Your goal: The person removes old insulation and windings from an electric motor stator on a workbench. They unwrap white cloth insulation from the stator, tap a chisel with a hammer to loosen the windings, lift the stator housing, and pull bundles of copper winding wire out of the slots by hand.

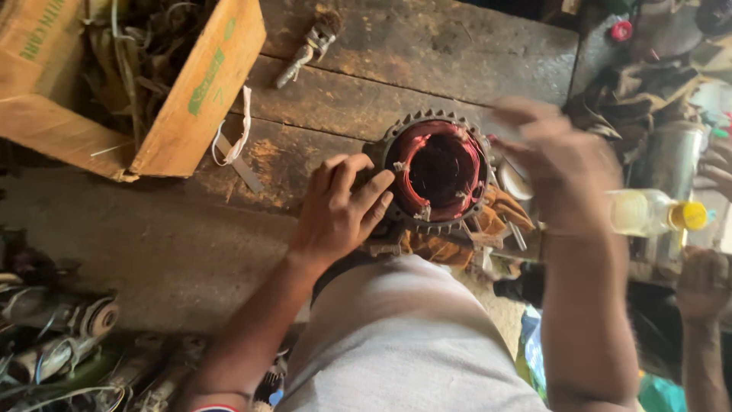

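Note:
A round motor stator [436, 169] with a toothed metal rim and red copper windings sits on a worn wooden bench [396, 69]. My left hand [341, 207] rests against its left rim, fingers spread along the edge. Blurred by motion, my right hand [560, 169] hovers at the stator's right side; whether it holds anything I cannot tell. An orange-brown rag [450, 246] lies under the stator's near edge.
An open cardboard box [194, 99] of scraps stands at upper left. A small metal part [309, 47] lies on the far boards. A clear bottle with a yellow cap [657, 214] and another person's hands [705, 284] are at right. Old motor parts [61, 336] lie lower left.

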Motion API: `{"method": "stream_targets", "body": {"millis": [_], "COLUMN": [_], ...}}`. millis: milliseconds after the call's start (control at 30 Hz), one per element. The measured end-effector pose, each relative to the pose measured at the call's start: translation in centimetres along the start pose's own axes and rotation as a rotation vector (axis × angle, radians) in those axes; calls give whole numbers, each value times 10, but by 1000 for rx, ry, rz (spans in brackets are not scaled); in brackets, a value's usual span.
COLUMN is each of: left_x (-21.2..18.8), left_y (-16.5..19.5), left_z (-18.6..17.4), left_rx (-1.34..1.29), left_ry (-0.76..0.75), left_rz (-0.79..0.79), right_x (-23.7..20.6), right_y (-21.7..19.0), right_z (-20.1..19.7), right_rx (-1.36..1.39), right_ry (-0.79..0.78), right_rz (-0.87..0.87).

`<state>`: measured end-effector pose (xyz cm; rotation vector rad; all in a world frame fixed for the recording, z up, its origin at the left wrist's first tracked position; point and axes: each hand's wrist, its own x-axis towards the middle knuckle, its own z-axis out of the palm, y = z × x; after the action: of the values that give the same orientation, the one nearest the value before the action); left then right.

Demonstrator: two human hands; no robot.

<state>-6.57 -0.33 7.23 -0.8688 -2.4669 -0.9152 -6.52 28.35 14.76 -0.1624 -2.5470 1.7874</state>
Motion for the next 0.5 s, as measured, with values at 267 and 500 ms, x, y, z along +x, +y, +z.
{"method": "stream_targets", "body": {"millis": [267,500], "left_x": [19,44], "left_y": [-30,-43], "left_z": [-4,-9], "left_rx": [1,-208], "left_ry": [-212,-350], "left_rz": [198,286], "right_x": [-56,-70], "right_y": [31,31], "right_z": [-70,27], "right_rx": [679,-385], "right_ry": [488,142], "right_rz": [-176,-242]}}
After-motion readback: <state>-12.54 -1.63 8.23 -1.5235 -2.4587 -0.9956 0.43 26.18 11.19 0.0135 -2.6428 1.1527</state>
